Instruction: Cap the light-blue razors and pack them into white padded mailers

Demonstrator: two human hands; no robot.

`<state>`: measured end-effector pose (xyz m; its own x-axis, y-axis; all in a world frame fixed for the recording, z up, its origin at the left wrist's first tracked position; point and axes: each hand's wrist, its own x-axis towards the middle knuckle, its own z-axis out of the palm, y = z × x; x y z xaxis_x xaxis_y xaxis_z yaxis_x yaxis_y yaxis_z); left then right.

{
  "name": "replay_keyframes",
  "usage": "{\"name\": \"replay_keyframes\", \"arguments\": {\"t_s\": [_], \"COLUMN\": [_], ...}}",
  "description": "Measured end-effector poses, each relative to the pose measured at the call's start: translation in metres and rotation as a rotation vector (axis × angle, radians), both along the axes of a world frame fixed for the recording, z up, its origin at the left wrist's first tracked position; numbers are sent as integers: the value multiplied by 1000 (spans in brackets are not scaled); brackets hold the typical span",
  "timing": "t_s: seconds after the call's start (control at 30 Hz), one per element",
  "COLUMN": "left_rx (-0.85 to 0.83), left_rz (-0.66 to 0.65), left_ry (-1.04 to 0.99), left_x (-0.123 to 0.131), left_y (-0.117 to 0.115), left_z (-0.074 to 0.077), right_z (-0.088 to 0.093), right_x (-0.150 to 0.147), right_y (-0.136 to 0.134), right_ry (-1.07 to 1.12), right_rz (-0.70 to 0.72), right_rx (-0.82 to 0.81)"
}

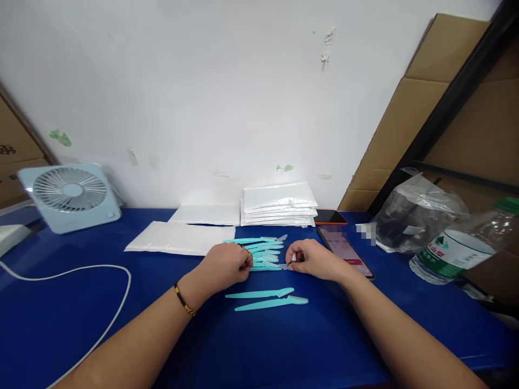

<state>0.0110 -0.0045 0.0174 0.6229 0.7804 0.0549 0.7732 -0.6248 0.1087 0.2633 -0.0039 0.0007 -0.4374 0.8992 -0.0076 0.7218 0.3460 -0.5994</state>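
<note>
Several turquoise razors (265,252) lie in a row across the blue table, between my two hands. My left hand (232,265) has its fingers bent and pressed together over the handle ends at the left; what they grip is hidden. At the other end, my right hand (308,259) pinches a small whitish piece beside a clear blade cover (284,266). Closer to me, two more turquoise razors (271,303) lie side by side, untouched, heads to the right.
White padded packets (279,208) are stacked by the wall, with flat white packets (182,237) to their left. A lit phone (344,251), a dark phone (331,217), a plastic bag (413,210) and a bottle (454,254) stand right; a fan (73,197) and white cable (121,302) left.
</note>
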Motion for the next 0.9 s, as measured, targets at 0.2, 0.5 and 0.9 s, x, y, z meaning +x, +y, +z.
{"name": "replay_keyframes", "arguments": {"t_s": [0.2, 0.5, 0.9], "left_rx": [-15, 17, -31], "left_rz": [7, -30, -120], "left_ry": [-9, -4, -179], "left_x": [0, 0, 3], "left_y": [1, 3, -3], "left_z": [0, -4, -4], "right_z": [0, 2, -10], "right_x": [-1, -7, -5], "right_y": [0, -2, 19], "right_ry": [37, 25, -21], "right_rz": [10, 25, -108], "right_rx": [-33, 57, 410]}}
